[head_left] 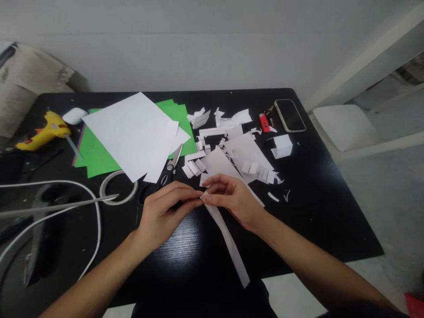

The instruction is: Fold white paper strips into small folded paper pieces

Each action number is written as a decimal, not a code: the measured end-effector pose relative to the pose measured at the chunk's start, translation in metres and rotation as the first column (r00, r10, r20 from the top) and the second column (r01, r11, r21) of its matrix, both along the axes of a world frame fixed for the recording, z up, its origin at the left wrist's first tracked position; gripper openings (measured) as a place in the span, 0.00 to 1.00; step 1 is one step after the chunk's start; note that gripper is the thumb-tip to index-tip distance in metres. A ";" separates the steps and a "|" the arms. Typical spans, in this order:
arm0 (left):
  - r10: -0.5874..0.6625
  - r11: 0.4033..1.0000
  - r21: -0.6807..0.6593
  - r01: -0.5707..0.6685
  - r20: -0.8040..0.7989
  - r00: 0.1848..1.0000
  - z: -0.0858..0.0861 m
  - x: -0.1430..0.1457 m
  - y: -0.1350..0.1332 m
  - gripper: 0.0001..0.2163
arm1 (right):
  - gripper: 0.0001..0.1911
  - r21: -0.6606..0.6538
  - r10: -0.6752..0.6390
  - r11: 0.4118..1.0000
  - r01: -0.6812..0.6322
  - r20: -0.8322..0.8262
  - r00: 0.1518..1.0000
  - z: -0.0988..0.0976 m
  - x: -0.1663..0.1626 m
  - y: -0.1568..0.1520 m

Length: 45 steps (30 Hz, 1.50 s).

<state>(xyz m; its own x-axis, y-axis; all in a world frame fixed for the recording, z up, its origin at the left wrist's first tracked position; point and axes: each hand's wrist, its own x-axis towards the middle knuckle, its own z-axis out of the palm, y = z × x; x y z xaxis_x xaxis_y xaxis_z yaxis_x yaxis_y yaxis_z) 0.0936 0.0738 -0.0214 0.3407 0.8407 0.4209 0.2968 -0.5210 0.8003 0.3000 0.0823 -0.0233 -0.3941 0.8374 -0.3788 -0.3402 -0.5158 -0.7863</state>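
Between my two hands is a long white paper strip [228, 240], pinched at its upper end. From there it hangs down toward the table's front edge. My left hand [167, 207] is closed, thumb and fingertips meeting at the strip's tip. My right hand [233, 198] is also closed on that end, its thumb lying over the paper. Just beyond my left hand lie scissors [170, 167] with dark handles, blades pointing away. Past my right hand, white paper sheets [250, 152] and small folded paper pieces [195, 168] lie scattered. The exact fold under my fingertips is hidden.
White sheets [132, 132] rest on green paper [99, 154] at the back left. A yellow glue gun [53, 130], a tape roll [103, 187] and a white cable [98, 221] are on the left. At the right lie a red lighter [264, 123] and a phone [290, 115].
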 end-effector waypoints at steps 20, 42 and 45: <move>-0.044 0.999 -0.031 0.043 -0.012 0.999 0.005 -0.005 0.003 0.08 | 0.20 0.006 0.064 0.998 -0.064 0.053 0.997 0.006 0.003 0.002; -0.004 1.000 0.001 0.004 -0.097 0.995 0.000 -0.003 0.000 0.07 | 0.18 -0.065 0.028 0.997 -0.028 0.001 1.000 -0.003 -0.001 0.000; 0.031 0.999 -0.028 -0.034 -0.106 0.994 0.000 -0.003 0.000 0.06 | 0.18 -0.067 0.006 0.998 -0.006 0.013 1.000 -0.004 -0.001 0.000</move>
<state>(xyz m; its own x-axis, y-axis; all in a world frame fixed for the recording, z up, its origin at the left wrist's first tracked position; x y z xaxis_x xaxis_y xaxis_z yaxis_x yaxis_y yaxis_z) 0.0907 0.0733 -0.0210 0.3545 0.8634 0.3590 0.3964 -0.4865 0.7786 0.2993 0.0819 -0.0274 -0.3937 0.8077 -0.4389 -0.3268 -0.5692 -0.7544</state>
